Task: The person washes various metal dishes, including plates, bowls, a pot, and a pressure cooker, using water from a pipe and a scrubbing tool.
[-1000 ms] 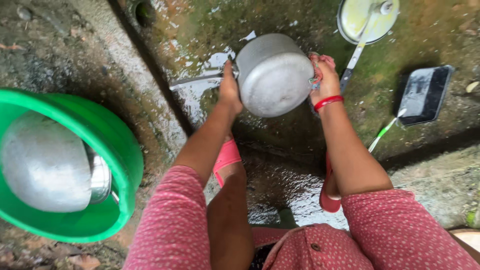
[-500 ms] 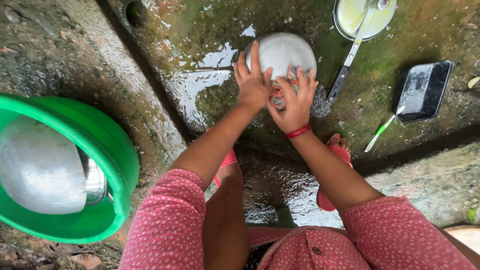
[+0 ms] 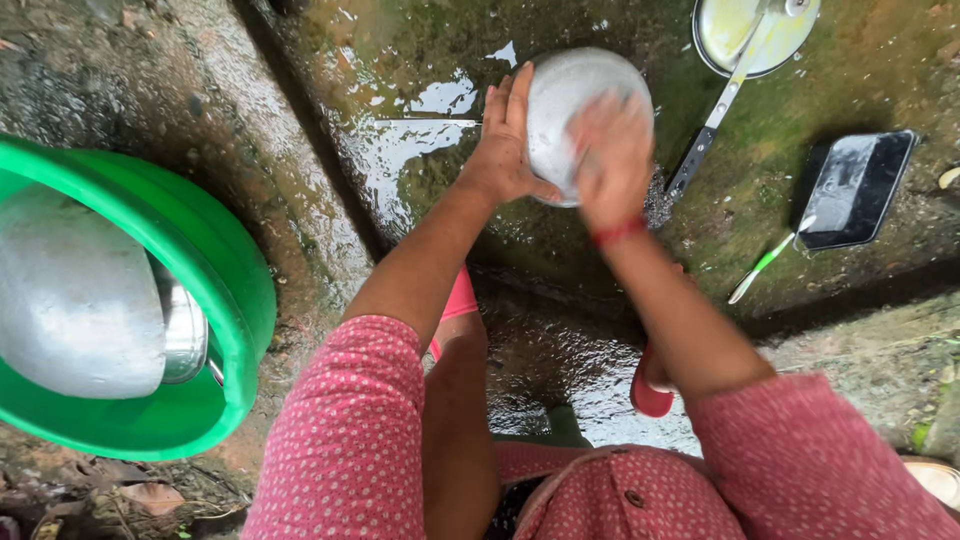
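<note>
The steel bowl looked dull grey and wet, held over the far, mossy wet floor. At the left, a green basin held upturned steel vessels. Your left hand gripped the bowl's left rim, fingers straight; your right hand, blurred, pressed flat on its near face.

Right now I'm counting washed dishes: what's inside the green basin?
In the green basin lies a large upturned steel bowl, with a second steel vessel partly tucked beneath its edge. Anything under the bowl is covered.
</note>
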